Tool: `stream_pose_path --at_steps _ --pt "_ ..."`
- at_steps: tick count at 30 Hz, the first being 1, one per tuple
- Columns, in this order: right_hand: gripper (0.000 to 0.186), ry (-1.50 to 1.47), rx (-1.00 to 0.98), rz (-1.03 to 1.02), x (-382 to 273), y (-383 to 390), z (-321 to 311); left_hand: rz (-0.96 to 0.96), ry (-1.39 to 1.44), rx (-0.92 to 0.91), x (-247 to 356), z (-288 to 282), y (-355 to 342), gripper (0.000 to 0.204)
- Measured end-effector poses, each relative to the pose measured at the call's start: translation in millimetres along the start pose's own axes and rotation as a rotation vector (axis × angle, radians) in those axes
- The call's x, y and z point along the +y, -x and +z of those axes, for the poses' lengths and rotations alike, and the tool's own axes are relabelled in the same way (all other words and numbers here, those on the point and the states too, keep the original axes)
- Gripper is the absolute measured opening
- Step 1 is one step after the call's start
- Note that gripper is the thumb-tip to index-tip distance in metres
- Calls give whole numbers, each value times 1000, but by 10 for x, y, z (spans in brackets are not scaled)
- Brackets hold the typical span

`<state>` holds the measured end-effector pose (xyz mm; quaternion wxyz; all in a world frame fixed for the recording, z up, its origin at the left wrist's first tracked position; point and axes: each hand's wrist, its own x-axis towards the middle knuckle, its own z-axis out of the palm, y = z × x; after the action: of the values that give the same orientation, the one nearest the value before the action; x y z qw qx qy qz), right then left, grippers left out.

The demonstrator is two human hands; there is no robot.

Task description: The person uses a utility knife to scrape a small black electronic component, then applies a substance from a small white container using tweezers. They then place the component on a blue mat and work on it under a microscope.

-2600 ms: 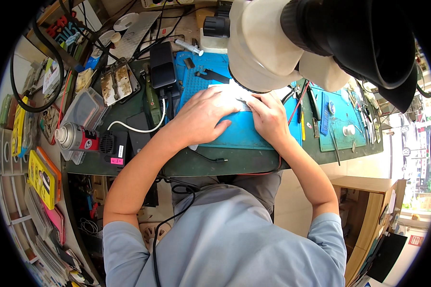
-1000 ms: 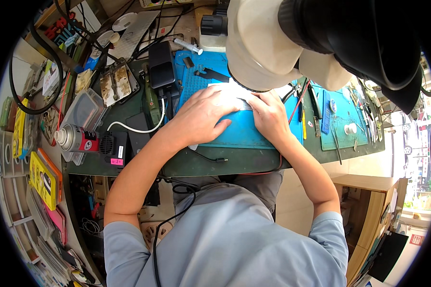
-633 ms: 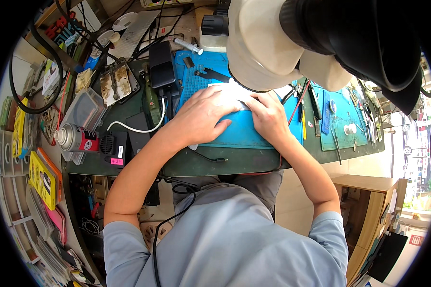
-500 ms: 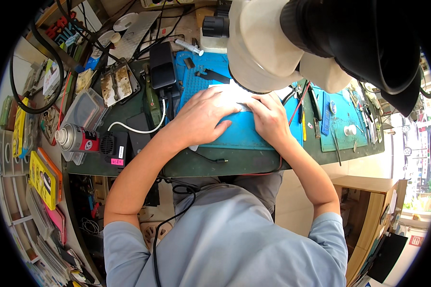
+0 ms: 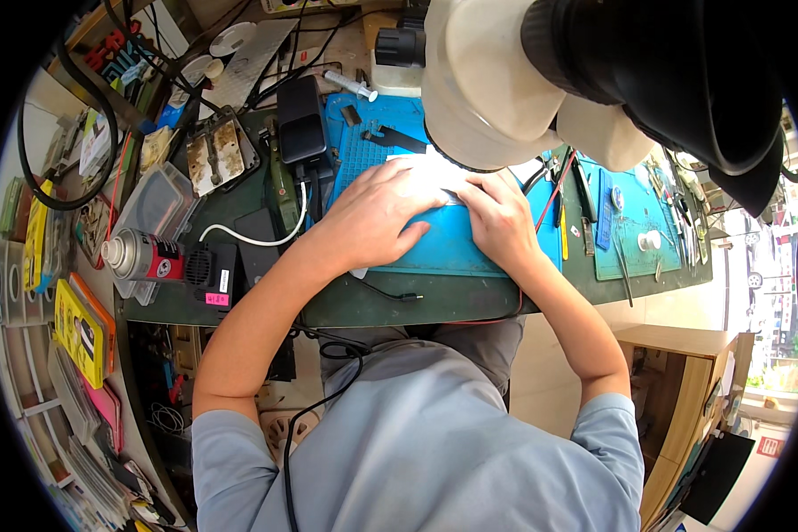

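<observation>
Both hands meet over the blue work mat (image 5: 452,244), beneath the white microscope head (image 5: 479,97). My left hand (image 5: 381,213) rests with its fingers stretched forward and its thumb apart. Its fingertips touch or lie beside a white, flat piece (image 5: 430,168), which the bright light washes out. Facing it, my right hand (image 5: 498,217) has its fingers bent and pinched together at the right side of that piece. A small dark tip shows at the pinch, but what it belongs to cannot be made out. Glare and the microscope hide the fingertips' exact contact.
Left of the mat stand a black box-shaped device (image 5: 303,124) with a white cable and a spray can (image 5: 142,255). A syringe (image 5: 351,86) lies behind. On the right are pliers (image 5: 585,191), tweezers (image 5: 622,270) and a blue strip (image 5: 604,210). A loose cable plug (image 5: 408,297) lies near the front edge.
</observation>
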<state>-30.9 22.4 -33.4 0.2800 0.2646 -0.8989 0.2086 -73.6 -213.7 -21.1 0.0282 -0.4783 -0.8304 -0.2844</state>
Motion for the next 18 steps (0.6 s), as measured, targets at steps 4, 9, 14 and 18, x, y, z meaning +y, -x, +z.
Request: stream_pose_path --at_steps 4,9,14,18 --pt "28 11 25 17 20 -8 9 -4 2 -7 9 3 -8 43" --pt "27 16 3 21 14 35 3 -2 0 -8 8 -9 -6 44" --pt "26 21 33 28 29 -2 9 4 0 8 8 5 -3 43" --pt "25 6 9 18 16 29 1 16 -1 14 -2 7 -6 43"
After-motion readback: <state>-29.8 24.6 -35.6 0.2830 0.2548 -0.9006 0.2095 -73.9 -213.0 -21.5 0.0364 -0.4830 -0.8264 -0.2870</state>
